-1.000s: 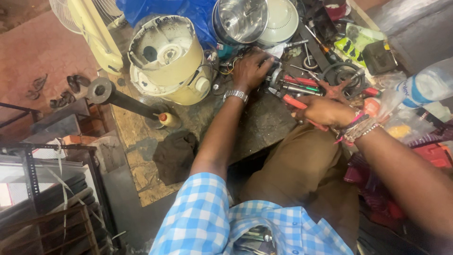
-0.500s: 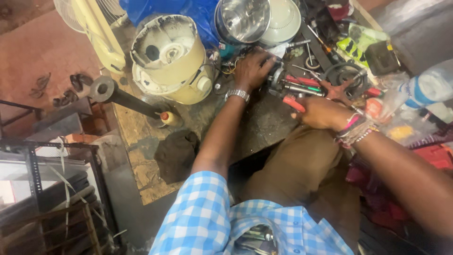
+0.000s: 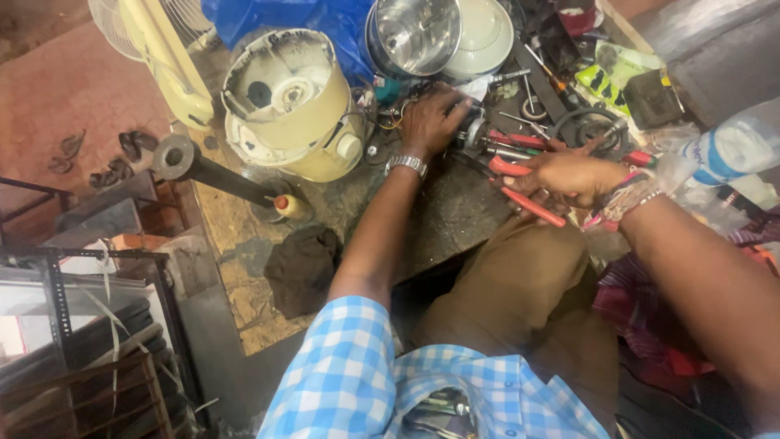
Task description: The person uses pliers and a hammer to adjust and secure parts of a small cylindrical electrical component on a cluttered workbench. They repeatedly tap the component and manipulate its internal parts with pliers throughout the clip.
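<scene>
Cluttered and dim, the table (image 3: 244, 268) in front of me is a worn board crowded with tools and appliance parts.

Left fingers (image 3: 445, 104) are curled down over a small motor part (image 3: 471, 130) at the far middle of the table, just right of the cream mixer base (image 3: 288, 102); they press and steady it, closed round it as far as I can see, though my knuckles hide the grip itself. Right fingers (image 3: 540, 193) are wrapped shut on red pliers (image 3: 520, 185), whose handles stick out below and to the left of my palm; the nose I cannot make out. The right hand (image 3: 569, 175) sits near the part, a little to its right and closer to me, not touching it.

To do this well, I judge the left hand (image 3: 431, 122) should keep the part pinned flat so it cannot roll among the loose tools, and the pliers should come in level, biting squarely before any twist.

Around the hands: screwdrivers (image 3: 508, 150) lie just beside the part, a steel jar (image 3: 414, 32) and a white lid (image 3: 483, 36) stand behind it, and a blue sheet (image 3: 276, 16) lies beyond. A small oil bottle (image 3: 288, 205) and a dark rag (image 3: 301, 264) sit nearer my left elbow. A plastic bottle (image 3: 731, 146) lies off to the right.
</scene>
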